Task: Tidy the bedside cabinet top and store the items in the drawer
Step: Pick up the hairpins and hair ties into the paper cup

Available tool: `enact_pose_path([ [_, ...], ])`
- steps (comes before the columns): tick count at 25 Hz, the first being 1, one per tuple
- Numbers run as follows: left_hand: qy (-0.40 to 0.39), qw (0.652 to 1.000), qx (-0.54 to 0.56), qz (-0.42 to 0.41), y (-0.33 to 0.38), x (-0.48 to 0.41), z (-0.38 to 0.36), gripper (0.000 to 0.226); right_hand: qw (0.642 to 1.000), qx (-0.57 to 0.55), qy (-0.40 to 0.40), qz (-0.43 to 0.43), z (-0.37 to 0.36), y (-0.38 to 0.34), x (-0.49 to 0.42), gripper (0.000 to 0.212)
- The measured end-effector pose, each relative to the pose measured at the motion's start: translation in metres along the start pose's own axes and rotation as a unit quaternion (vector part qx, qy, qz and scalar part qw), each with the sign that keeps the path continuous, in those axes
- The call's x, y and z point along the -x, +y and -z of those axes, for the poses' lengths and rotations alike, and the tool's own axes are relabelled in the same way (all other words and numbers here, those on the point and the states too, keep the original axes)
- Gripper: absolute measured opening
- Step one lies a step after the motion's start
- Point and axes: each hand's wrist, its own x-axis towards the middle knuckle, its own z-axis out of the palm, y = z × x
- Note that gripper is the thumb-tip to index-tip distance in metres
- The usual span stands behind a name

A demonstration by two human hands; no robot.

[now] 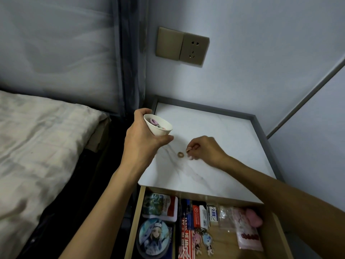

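Observation:
My left hand (143, 141) grips a small white cup (158, 128) tilted to the right above the left edge of the white marble cabinet top (214, 139). Pink and pale hair ties (155, 122) lie inside the cup. A small tan hair tie (180, 154) lies flat on the cabinet top. My right hand (203, 149) hovers just right of it with fingers curled; the fingertips are close to the tie, and I cannot tell whether they pinch anything. Below the top, the wooden drawer (139, 212) stands pulled open.
The drawer holds several things: a round anime badge (154, 235), card boxes (160, 204), red packets (196, 215), keychains (202, 240), a pink plastic bag (246, 232). A bed (37, 146) lies to the left. A wall socket (193, 48) sits above the cabinet.

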Motion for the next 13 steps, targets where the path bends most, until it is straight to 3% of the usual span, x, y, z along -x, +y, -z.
enact_pose_path([
  [3,-0.001,1.000,-0.002,-0.002,0.000,0.000,0.000,0.083,0.993,-0.099,0.063,0.032,0.033,-0.035,-0.001,0.008],
  [6,-0.011,1.000,-0.006,-0.003,0.001,0.001,-0.003,0.084,0.979,-0.159,0.043,0.118,0.058,-0.090,-0.004,0.009],
  [11,-0.017,1.000,0.005,-0.005,0.006,0.003,-0.005,0.077,0.970,0.065,-0.074,0.222,0.046,-0.143,-0.004,0.022],
  [13,-0.005,1.000,0.020,0.000,0.006,0.003,-0.002,0.079,0.970,0.035,-0.057,0.234,0.049,-0.148,-0.003,0.024],
])
